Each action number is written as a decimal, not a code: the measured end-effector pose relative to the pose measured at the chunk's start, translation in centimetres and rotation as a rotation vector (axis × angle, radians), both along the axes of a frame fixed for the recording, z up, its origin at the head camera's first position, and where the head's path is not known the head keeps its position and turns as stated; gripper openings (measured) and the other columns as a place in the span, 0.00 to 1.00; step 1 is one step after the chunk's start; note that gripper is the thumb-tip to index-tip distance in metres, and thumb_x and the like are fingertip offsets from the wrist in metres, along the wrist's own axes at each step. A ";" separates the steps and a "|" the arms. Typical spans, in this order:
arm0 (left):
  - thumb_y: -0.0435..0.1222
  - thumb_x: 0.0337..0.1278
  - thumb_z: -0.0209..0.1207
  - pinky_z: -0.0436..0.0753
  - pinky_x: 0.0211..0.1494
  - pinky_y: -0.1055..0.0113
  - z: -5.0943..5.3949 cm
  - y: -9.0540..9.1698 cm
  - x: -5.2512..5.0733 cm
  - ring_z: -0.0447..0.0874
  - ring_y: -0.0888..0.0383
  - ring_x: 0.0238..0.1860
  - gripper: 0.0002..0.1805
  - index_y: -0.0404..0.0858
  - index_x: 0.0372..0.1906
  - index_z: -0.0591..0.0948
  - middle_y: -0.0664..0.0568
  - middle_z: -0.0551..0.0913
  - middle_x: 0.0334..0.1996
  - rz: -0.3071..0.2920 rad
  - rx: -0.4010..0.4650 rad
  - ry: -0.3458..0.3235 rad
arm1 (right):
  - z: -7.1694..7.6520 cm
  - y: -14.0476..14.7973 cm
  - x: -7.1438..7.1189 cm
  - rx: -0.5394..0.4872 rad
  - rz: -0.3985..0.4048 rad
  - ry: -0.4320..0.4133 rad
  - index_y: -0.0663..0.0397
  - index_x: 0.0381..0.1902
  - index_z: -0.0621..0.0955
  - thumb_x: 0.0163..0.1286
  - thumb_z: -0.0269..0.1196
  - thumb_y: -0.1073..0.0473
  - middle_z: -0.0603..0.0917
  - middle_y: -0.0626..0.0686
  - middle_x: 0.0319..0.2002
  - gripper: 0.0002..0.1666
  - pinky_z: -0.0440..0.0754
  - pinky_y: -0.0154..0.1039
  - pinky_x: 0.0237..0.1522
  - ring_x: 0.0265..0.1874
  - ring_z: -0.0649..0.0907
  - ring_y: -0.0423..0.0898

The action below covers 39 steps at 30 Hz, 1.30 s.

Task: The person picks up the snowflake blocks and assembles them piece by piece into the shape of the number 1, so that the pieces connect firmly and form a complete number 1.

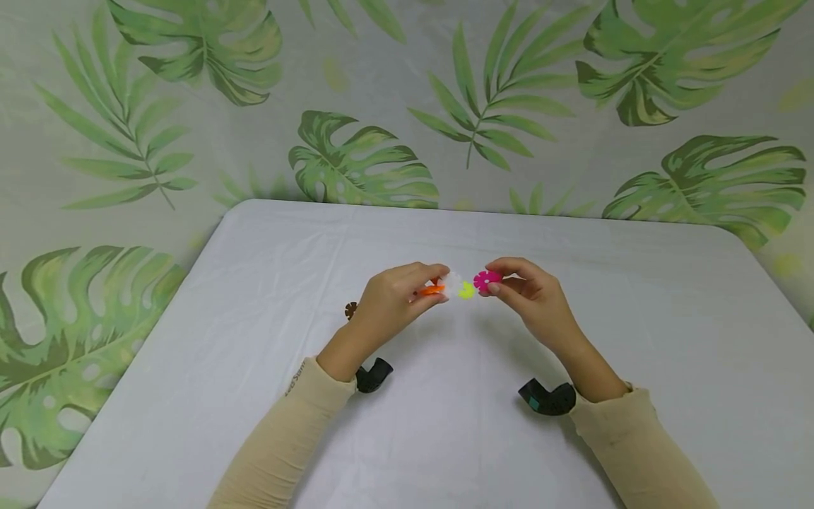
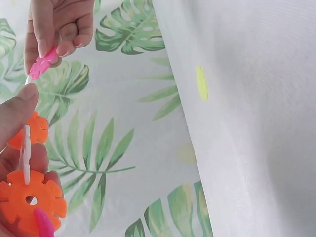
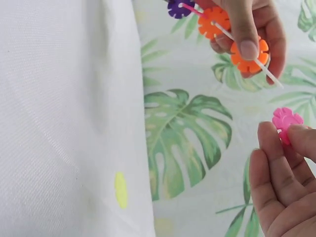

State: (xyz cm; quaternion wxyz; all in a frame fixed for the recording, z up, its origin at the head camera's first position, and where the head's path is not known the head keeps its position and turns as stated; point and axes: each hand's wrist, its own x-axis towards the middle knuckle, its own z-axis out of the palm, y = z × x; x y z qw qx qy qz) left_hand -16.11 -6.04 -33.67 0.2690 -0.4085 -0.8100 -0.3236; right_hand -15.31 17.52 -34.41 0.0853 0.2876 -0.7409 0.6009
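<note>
My left hand [image 1: 396, 288] pinches a chain of slotted flower-shaped plastic discs between thumb and fingers. An orange disc [image 3: 249, 58] is under the thumb, and a white disc [image 1: 453, 284] sticks out past the fingertips. Further along the chain come another orange disc [image 2: 32, 190], a purple disc [image 3: 180, 9] and a brown disc [image 1: 350, 310], partly hidden behind the wrist. Facing it, my right hand [image 1: 539, 295] pinches a pink disc [image 1: 487, 281] by its edge. A small gap separates the pink disc from the white one in the right wrist view.
A yellow disc [image 1: 467, 290] lies flat on the white tablecloth [image 1: 445, 438], beyond the hands. Black wrist devices [image 1: 550, 398] sit under both forearms. A leaf-patterned cloth [image 1: 381, 85] hangs behind the table's far edge.
</note>
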 end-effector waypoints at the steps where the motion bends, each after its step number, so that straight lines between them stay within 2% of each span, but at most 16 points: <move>1: 0.40 0.43 0.67 0.71 0.29 0.80 0.0 0.0 0.0 0.71 0.66 0.23 0.20 0.37 0.45 0.80 0.54 0.82 0.34 -0.001 -0.003 0.000 | 0.1 -0.1 0.1 -0.006 -0.001 -0.003 0.70 0.45 0.74 0.58 0.58 0.76 0.76 0.59 0.38 0.16 0.79 0.36 0.38 0.31 0.81 0.51; 7: 0.39 0.43 0.67 0.71 0.30 0.80 -0.1 0.2 0.1 0.72 0.66 0.24 0.21 0.36 0.45 0.80 0.53 0.82 0.34 -0.013 -0.021 -0.005 | 0.4 -0.3 0.3 -0.022 0.016 -0.001 0.70 0.42 0.75 0.57 0.58 0.78 0.77 0.59 0.36 0.14 0.79 0.38 0.39 0.31 0.81 0.48; 15: 0.40 0.43 0.67 0.71 0.29 0.81 -0.2 0.4 0.2 0.72 0.66 0.23 0.21 0.36 0.45 0.80 0.53 0.82 0.33 -0.024 -0.029 0.003 | 0.3 -0.4 0.4 -0.029 0.039 0.026 0.69 0.39 0.76 0.55 0.59 0.78 0.79 0.59 0.35 0.13 0.79 0.37 0.39 0.31 0.81 0.55; 22: 0.38 0.42 0.67 0.70 0.29 0.80 -0.1 0.5 0.3 0.71 0.66 0.23 0.20 0.36 0.44 0.80 0.52 0.83 0.32 -0.026 -0.033 0.010 | 0.2 -0.5 0.4 -0.057 0.073 0.081 0.71 0.38 0.76 0.53 0.58 0.82 0.77 0.60 0.34 0.13 0.79 0.35 0.38 0.33 0.80 0.47; 29: 0.38 0.41 0.68 0.73 0.32 0.79 -0.2 0.6 0.3 0.76 0.65 0.26 0.20 0.37 0.43 0.81 0.54 0.83 0.31 -0.025 -0.033 0.033 | 0.3 -0.5 0.5 -0.053 0.096 0.094 0.70 0.34 0.77 0.52 0.58 0.84 0.76 0.61 0.33 0.12 0.78 0.33 0.38 0.36 0.76 0.47; 33: 0.38 0.40 0.68 0.74 0.36 0.78 -0.3 0.6 0.3 0.78 0.64 0.29 0.20 0.37 0.43 0.81 0.54 0.83 0.33 -0.030 -0.034 0.042 | 0.6 -0.7 0.6 -0.047 0.090 0.119 0.70 0.32 0.78 0.48 0.58 0.86 0.78 0.60 0.32 0.14 0.77 0.32 0.38 0.36 0.77 0.46; 39: 0.38 0.40 0.68 0.75 0.42 0.74 -0.4 0.7 0.4 0.81 0.62 0.33 0.20 0.36 0.44 0.81 0.54 0.83 0.34 -0.039 -0.044 0.060 | 1.9 -1.2 1.3 -0.031 0.072 0.199 0.72 0.27 0.78 0.42 0.58 0.90 0.79 0.62 0.28 0.16 0.76 0.31 0.36 0.33 0.79 0.45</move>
